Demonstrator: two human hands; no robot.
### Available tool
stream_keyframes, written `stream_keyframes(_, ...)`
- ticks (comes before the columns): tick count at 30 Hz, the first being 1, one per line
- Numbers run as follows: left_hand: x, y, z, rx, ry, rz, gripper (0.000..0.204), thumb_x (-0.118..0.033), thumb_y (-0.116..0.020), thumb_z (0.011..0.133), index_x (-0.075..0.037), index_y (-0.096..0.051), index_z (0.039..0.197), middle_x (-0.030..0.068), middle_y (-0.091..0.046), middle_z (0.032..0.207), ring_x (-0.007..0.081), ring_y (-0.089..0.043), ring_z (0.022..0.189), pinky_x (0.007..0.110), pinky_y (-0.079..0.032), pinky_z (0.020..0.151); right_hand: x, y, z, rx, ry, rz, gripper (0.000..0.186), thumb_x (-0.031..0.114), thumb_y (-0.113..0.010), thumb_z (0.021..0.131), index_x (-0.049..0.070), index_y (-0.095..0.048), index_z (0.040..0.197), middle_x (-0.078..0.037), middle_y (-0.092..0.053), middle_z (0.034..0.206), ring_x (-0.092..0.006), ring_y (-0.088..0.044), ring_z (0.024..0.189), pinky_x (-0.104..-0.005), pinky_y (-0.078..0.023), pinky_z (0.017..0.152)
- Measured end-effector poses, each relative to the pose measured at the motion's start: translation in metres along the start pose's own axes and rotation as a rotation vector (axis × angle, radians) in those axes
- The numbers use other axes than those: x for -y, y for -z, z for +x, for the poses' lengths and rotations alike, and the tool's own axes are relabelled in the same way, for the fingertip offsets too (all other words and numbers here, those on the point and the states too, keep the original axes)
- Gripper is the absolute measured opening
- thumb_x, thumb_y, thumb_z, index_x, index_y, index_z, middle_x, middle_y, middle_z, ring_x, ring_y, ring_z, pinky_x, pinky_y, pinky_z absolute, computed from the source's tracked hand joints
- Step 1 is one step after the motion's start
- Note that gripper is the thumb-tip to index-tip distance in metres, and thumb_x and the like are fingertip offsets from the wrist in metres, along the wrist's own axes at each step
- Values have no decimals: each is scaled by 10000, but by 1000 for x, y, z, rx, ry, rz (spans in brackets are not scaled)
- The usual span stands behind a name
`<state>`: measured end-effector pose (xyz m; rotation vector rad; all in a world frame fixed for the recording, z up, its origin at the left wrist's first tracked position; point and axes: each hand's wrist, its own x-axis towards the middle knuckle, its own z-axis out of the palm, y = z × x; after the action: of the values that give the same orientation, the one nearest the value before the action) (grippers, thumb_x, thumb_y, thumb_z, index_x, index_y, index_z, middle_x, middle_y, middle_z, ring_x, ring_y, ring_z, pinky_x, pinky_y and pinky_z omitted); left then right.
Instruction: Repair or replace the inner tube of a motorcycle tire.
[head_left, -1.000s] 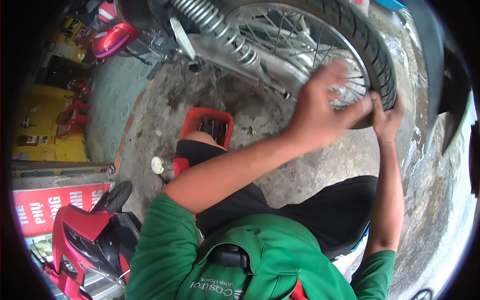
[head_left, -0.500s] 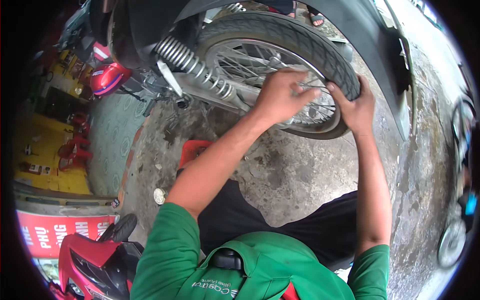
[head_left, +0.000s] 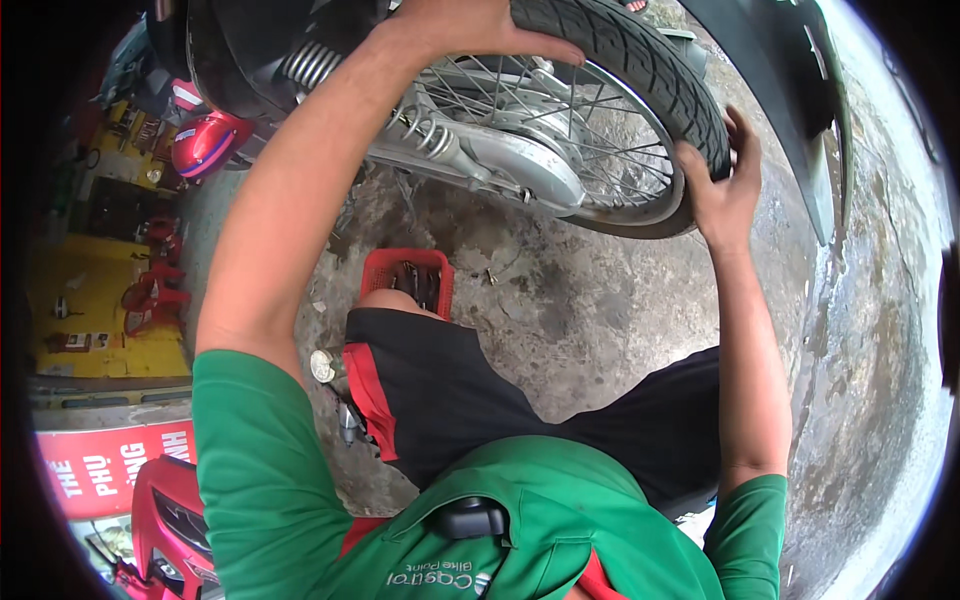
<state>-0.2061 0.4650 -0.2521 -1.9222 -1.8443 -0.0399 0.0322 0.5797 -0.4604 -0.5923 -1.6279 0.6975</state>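
Shifted up and left since the earlier frame, the left hand (head_left: pixel 460 25) is well apart from the right hand (head_left: pixel 722 190). Nearest, a red plastic basket (head_left: pixel 446 285) stands by the left knee (head_left: pixel 398 300), likely for easy reach; beyond, the right hand clasps the black treaded rubber tyre (head_left: pixel 645 55) of a silver spoked motorcycle wheel (head_left: pixel 545 128) — presumably steadying it — while the left's grip, cut off above, I cannot tell.

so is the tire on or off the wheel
On: the tire runs around the metal rim where it shows, with the right hand at its edge. Whether it is seated all round, I cannot tell.
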Motion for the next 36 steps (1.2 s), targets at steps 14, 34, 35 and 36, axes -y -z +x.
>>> stream_keyframes(14,-35,10,33,143,32,3,872,-737,-842,535,-8,-745,1003,221,-734,972,388,-710,958,486,-549,886,-5,13,18,222,-131,-126,613,471,-907,735,-33,-698,1013,-163,-750,859,-239,-737,802,-357,-564,768)
stream_keyframes(34,-66,15,18,103,-36,129,812,-563,-922,495,-5,-728,1051,212,-731,1041,379,-707,999,496,-553,906,23,2,29,234,55,-131,744,446,-947,675,-22,-657,1175,-206,-734,1067,-273,-729,999,-382,-555,889)
stream_keyframes(35,-62,8,21,55,-90,55,801,-538,-929,493,-3,-725,1054,213,-730,1044,376,-707,1004,496,-552,912,23,4,32,282,-6,-125,748,460,-950,663,-24,-662,1156,-197,-739,1031,-280,-734,971,-383,-559,874)
stream_keyframes(36,-59,1,24,6,-143,-20,791,-513,-935,492,-1,-722,1057,214,-730,1047,373,-707,1009,496,-551,917,22,6,34,329,-66,-119,752,474,-952,652,-26,-667,1136,-189,-744,995,-286,-740,942,-384,-563,859)
